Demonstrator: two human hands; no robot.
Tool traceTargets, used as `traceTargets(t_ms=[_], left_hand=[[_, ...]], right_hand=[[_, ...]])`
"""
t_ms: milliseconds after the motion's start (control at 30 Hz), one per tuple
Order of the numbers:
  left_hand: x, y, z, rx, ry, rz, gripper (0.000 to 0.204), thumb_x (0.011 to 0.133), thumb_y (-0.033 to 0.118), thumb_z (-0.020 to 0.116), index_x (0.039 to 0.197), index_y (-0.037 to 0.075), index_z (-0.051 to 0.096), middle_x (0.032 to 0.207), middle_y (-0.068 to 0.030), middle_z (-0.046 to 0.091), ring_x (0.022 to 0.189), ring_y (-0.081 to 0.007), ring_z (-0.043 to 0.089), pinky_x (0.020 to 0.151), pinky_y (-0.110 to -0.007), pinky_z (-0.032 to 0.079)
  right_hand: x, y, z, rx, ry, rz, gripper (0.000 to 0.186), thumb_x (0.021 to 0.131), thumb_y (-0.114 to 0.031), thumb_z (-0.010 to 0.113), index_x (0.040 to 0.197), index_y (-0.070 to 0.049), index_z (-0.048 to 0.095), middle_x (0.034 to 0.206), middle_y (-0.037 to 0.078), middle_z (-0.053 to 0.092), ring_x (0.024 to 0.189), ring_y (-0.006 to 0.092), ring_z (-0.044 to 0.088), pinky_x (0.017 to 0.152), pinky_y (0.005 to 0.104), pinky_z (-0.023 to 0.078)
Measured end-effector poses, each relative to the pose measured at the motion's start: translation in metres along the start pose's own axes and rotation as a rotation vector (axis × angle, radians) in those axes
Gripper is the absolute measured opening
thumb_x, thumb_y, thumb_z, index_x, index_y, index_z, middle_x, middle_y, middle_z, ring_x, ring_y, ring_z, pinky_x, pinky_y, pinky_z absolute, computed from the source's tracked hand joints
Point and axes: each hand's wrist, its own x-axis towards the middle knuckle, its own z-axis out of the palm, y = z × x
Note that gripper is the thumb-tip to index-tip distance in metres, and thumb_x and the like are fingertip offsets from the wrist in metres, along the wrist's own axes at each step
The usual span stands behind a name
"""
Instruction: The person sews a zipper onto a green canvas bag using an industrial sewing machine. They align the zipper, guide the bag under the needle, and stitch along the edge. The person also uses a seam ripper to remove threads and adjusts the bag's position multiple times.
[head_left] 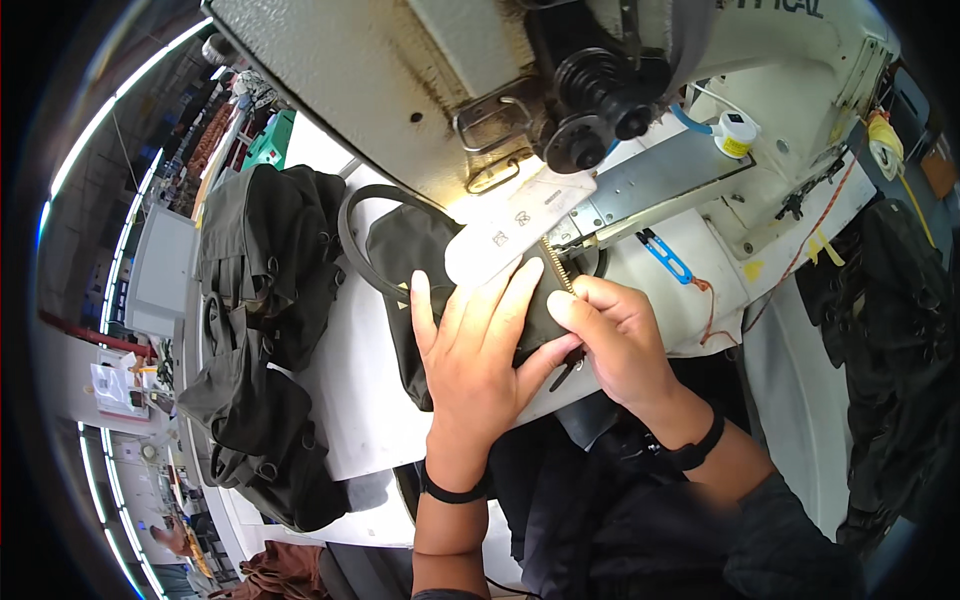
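A dark olive fabric bag with a looped handle lies on the white table under the head of a sewing machine. A gold-toothed zipper runs along its right edge. My left hand rests flat on the fabric, fingers spread, their tips by a pale rounded plate of the machine. Thumb and bent fingers of my right hand pinch the bag's edge at the lower end of the zipper. The needle area is hidden behind the plate.
Several dark bags are heaped on the table's left side. A blue snips tool on an orange cord lies right of the machine bed. A white bottle with a blue tube sits on the machine. Dark fabric pieces hang at the far right.
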Motion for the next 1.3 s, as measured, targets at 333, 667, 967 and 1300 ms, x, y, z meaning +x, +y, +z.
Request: traceTargets(t_ms=[333, 667, 967, 1300], left_hand=[[0.018, -0.031, 0.015, -0.066, 0.155, 0.06, 0.063, 0.081, 0.045, 0.086, 0.123, 0.001, 0.07, 0.124, -0.0118, 0.074, 0.115, -0.0286, 0.069, 0.124, -0.056, 0.032], [-0.013, 0.005, 0.033, -0.222, 0.26, -0.11, 0.053, 0.083, 0.013, 0.08, 0.133, 0.006, 0.062, 0.139, -0.0107, 0.066, 0.131, -0.0309, 0.061, 0.121, -0.058, 0.034], [-0.006, -0.005, 0.04, -0.195, 0.469, -0.021, 0.033, 0.083, 0.007, 0.075, 0.116, 0.008, 0.071, 0.116, -0.0058, 0.072, 0.109, -0.026, 0.068, 0.097, -0.043, 0.049], [-0.003, -0.004, 0.04, -0.168, 0.492, 0.049, 0.028, 0.077, 0.001, 0.083, 0.105, 0.006, 0.079, 0.102, -0.0043, 0.076, 0.085, -0.0215, 0.07, 0.075, -0.034, 0.051]], right_hand=[[0.026, -0.002, 0.014, -0.158, 0.115, -0.068, 0.033, 0.105, -0.012, 0.065, 0.074, -0.005, 0.058, 0.072, -0.009, 0.051, 0.069, -0.0001, 0.04, 0.059, 0.0223, 0.034], [0.015, -0.011, 0.011, -0.411, 0.14, -0.064, 0.017, 0.106, -0.011, 0.064, 0.105, 0.003, 0.073, 0.09, 0.0, 0.07, 0.08, 0.0056, 0.061, 0.074, 0.0222, 0.049], [0.019, -0.025, -0.003, -0.356, -0.007, 0.056, 0.015, 0.104, -0.013, 0.069, 0.102, 0.001, 0.075, 0.083, -0.002, 0.068, 0.075, 0.0042, 0.058, 0.068, 0.021, 0.045], [0.014, 0.004, -0.002, -0.063, 0.062, -0.025, 0.015, 0.105, -0.012, 0.067, 0.096, 0.0, 0.072, 0.075, -0.005, 0.062, 0.066, -0.0002, 0.049, 0.058, 0.0187, 0.039]])
